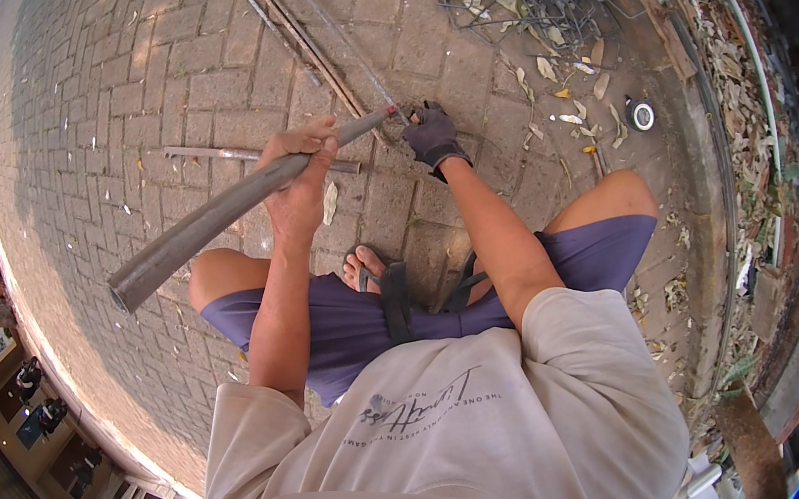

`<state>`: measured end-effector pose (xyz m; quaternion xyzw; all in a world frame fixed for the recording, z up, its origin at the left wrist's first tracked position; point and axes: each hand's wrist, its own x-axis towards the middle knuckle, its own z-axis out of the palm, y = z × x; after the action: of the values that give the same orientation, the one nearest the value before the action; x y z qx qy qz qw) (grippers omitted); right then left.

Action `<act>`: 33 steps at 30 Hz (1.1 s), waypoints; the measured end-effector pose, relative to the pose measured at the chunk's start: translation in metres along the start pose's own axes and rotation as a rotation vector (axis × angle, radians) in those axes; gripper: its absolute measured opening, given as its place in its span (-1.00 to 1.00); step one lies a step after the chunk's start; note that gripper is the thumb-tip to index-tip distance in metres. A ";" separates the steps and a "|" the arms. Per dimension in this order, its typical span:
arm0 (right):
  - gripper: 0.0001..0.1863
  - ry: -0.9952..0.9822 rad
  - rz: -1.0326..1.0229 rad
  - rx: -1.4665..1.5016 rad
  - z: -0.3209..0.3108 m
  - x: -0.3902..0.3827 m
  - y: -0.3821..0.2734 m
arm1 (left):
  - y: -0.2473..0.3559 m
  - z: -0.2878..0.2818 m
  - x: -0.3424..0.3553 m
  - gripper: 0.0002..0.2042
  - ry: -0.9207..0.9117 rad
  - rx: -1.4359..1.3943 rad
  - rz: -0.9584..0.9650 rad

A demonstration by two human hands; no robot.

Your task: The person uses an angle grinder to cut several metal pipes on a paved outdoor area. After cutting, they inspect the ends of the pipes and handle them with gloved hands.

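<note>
A long grey pipe (214, 217) slants from my lower left up toward the middle. My bare left hand (301, 173) is wrapped round it, past its midpoint toward the far end. That end carries a red mark and lies close beside my gloved right hand (431, 138). In the dark glove, my right fingers are curled round the near end of a thin metal rod (345, 41), which runs away to the upper left; the grip itself is partly hidden. Below the held pipe, a shorter pipe (222, 154) rests on the paving.
More long rods (292, 27) lie at the upper left. Bent wire pieces (538, 12) are heaped among dry leaves at the far right. A round black-and-white tape measure (639, 114) sits nearby. A raised edge (704, 167) borders the paving on the right.
</note>
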<state>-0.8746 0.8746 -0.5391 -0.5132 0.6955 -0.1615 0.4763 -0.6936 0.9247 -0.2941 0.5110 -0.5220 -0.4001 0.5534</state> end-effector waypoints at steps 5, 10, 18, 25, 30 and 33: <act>-0.79 0.121 -0.098 0.019 0.007 0.004 0.010 | 0.005 0.006 -0.002 -0.83 -0.016 0.028 0.018; -0.78 0.116 -0.109 -0.034 0.012 0.009 0.017 | 0.011 0.019 -0.011 -0.81 -0.003 0.099 0.024; -0.76 0.091 -0.136 0.026 0.006 0.007 0.014 | 0.007 0.028 -0.013 -0.79 -0.046 0.105 0.102; -0.77 0.071 -0.040 0.076 0.009 0.012 0.018 | 0.012 0.029 -0.017 -0.80 0.001 0.115 0.060; -0.74 0.035 -0.068 0.069 0.006 0.011 0.016 | 0.014 0.031 -0.019 -0.80 0.013 0.122 0.047; -0.71 -0.043 -0.065 0.054 -0.001 0.008 0.013 | 0.015 0.033 -0.020 -0.80 0.022 0.108 0.032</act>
<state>-0.8830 0.8727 -0.5520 -0.5257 0.6636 -0.1847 0.4992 -0.7299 0.9416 -0.2844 0.5358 -0.5450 -0.3569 0.5371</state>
